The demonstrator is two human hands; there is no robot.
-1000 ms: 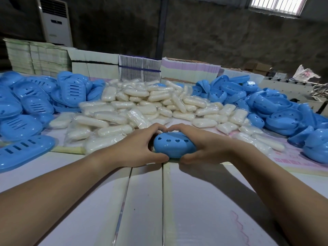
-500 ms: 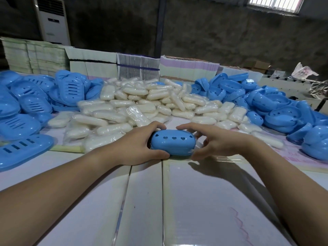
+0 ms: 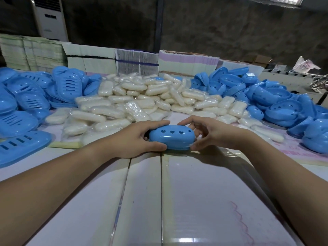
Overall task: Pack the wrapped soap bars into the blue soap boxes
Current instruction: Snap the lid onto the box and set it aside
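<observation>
A closed blue soap box (image 3: 171, 139) with three heart-shaped holes along its side lies on the white table in front of me. My left hand (image 3: 136, 138) grips its left end, thumb below and fingers over the top. At its right end my right hand (image 3: 208, 133) touches the box with thumb and fingertips, the fingers loosely spread. Whatever is inside the box is hidden. A large heap of wrapped white soap bars (image 3: 142, 100) lies just behind the hands.
Blue slotted lids (image 3: 26, 103) are piled at the left and blue box bottoms (image 3: 266, 100) at the right. Stacks of flat cartons (image 3: 88, 57) line the table's back edge. Glossy white boards (image 3: 177, 201) cover the near table.
The box has been turned so its heart-holed side faces me. My right hand has loosened from a full cover over the box to a light fingertip touch at its right end.
</observation>
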